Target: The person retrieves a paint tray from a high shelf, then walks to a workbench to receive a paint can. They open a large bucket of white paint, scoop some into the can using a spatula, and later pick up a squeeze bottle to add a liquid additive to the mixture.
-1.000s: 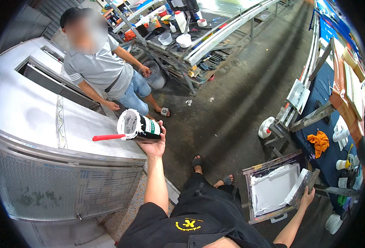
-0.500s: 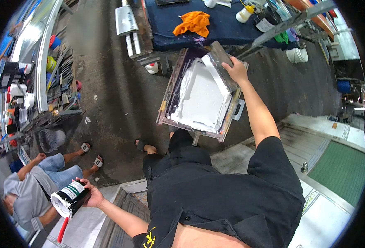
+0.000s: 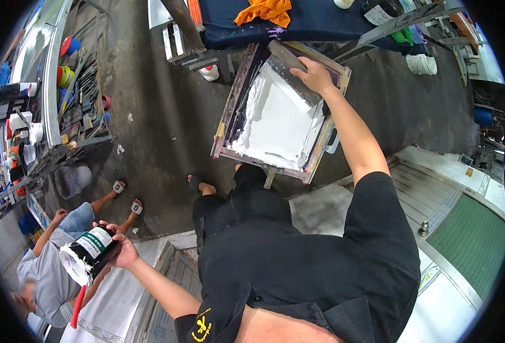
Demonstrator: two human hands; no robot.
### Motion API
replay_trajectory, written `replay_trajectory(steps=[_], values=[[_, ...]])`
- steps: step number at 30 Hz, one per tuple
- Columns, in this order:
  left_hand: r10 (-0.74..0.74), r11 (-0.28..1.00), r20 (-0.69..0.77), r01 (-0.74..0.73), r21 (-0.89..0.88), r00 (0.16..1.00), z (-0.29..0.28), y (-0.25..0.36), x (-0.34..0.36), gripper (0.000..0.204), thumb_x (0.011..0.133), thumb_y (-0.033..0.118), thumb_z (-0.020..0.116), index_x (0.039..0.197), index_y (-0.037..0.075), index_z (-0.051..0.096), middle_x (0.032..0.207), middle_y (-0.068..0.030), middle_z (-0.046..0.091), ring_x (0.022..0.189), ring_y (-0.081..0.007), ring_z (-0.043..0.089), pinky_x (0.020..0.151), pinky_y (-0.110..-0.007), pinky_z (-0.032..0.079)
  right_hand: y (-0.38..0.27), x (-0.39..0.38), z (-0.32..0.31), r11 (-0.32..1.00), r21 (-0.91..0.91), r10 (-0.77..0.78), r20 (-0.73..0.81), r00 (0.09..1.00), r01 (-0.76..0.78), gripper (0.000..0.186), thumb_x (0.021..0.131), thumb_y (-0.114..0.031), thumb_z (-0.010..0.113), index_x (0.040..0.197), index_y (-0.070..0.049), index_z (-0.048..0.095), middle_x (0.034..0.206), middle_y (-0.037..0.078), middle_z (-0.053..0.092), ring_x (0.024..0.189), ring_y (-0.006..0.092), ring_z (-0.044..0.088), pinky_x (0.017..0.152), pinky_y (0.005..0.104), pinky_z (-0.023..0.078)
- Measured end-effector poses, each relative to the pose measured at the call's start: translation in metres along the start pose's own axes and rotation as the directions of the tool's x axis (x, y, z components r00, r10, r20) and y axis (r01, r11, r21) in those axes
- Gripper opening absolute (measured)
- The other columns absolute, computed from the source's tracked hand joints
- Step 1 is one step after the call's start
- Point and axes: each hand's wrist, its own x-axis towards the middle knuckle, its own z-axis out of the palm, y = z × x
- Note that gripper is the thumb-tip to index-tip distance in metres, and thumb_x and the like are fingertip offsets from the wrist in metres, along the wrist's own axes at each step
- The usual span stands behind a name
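My right hand (image 3: 314, 74) grips the wooden handle of a squeegee (image 3: 289, 60), which lies slantwise across the far end of a screen printing frame (image 3: 225, 127). The squeegee's blade is coated white. Thick white ink (image 3: 278, 123) covers the middle of the screen, with ragged ridges along the sides. Out to the left, my left hand (image 3: 125, 252) is closed around a black can (image 3: 97, 244) with a white and green label. The can is tipped sideways, its ink-smeared mouth facing left and down. A red stick-like handle (image 3: 77, 308) juts from the mouth.
Beyond the frame is a dark blue covered table (image 3: 315, 26) with an orange cloth (image 3: 263, 11). A metal bar (image 3: 389, 28) crosses at the upper right. Another person (image 3: 49, 271) sits close to the can at lower left. A cluttered rack (image 3: 52, 86) lines the left side.
The squeegee has shifted left across the frame's far end and turned more crosswise. My left hand has moved slightly left and up with the can. The whole view has shifted a little.
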Motion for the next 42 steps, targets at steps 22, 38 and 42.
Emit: replay_trajectory(steps=[22, 38, 42], values=[[-0.094, 0.995, -0.017, 0.094, 0.043, 0.995, 0.006, -0.014, 0.016, 0.087, 0.088, 0.028, 0.072, 0.161, 0.007, 0.03, 0.152, -0.0214, 0.039, 0.131, -0.0405, 0.047, 0.096, -0.05, 0.058, -0.086, -0.121, 0.011, 0.915, -0.038, -0.361, 0.369, 0.856, 0.402, 0.037, 0.089, -0.038, 0.074, 0.12, -0.018, 0.069, 0.097, 0.013, 0.074, 0.091, 0.0368, 0.07, 0.079, 0.0496, 0.055], [-0.171, 0.985, 0.016, 0.171, -0.008, 0.985, 0.007, -0.022, 0.021, 0.075, 0.097, 0.032, 0.062, 0.161, 0.008, 0.03, 0.152, -0.0243, 0.042, 0.133, -0.0413, 0.047, 0.098, -0.05, 0.057, -0.119, -0.162, 0.055, 0.981, 0.007, -0.192, -0.007, 0.981, 0.192, 0.04, 0.09, -0.04, 0.073, 0.119, -0.012, 0.068, 0.097, 0.012, 0.074, 0.092, 0.034, 0.07, 0.077, 0.0465, 0.054], [-0.203, 0.978, 0.031, 0.204, -0.043, 0.979, 0.004, -0.022, 0.017, 0.077, 0.096, 0.032, 0.064, 0.162, 0.01, 0.03, 0.154, -0.0237, 0.04, 0.134, -0.0421, 0.047, 0.098, -0.051, 0.056, -0.134, -0.174, 0.071, 0.991, 0.001, -0.136, 0.022, 0.99, 0.136, 0.039, 0.09, -0.038, 0.073, 0.12, -0.014, 0.067, 0.095, 0.011, 0.074, 0.091, 0.0337, 0.07, 0.075, 0.0477, 0.053]])
